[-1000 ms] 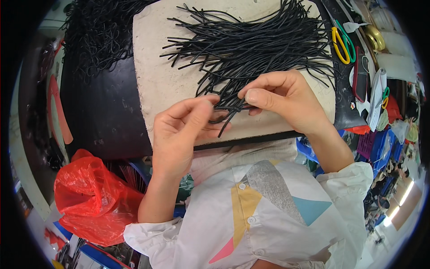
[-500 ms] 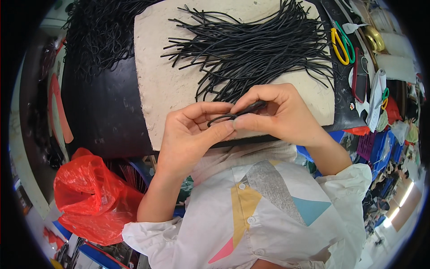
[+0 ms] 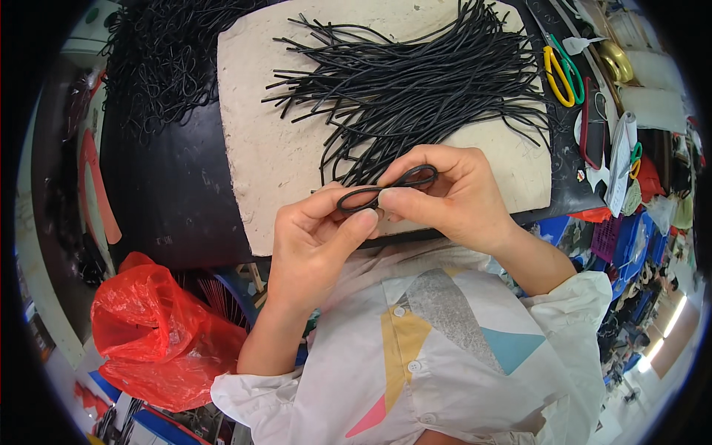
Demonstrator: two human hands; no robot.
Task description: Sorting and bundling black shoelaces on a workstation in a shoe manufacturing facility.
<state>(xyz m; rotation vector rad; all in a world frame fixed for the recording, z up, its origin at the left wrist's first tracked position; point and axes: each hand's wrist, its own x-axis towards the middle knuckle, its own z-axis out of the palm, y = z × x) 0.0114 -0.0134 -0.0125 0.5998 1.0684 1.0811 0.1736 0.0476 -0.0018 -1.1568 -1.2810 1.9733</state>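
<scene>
Fingers of the left hand [image 3: 308, 237] and right hand [image 3: 463, 196] pinch a twisted black cord loop [image 3: 394, 184], which could spring open should either grip slacken

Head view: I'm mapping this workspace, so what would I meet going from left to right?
Red plastic bag, left hand, looped black cord, right hand, yellow scissor handle, dark red handle, folded white paper.
</scene>
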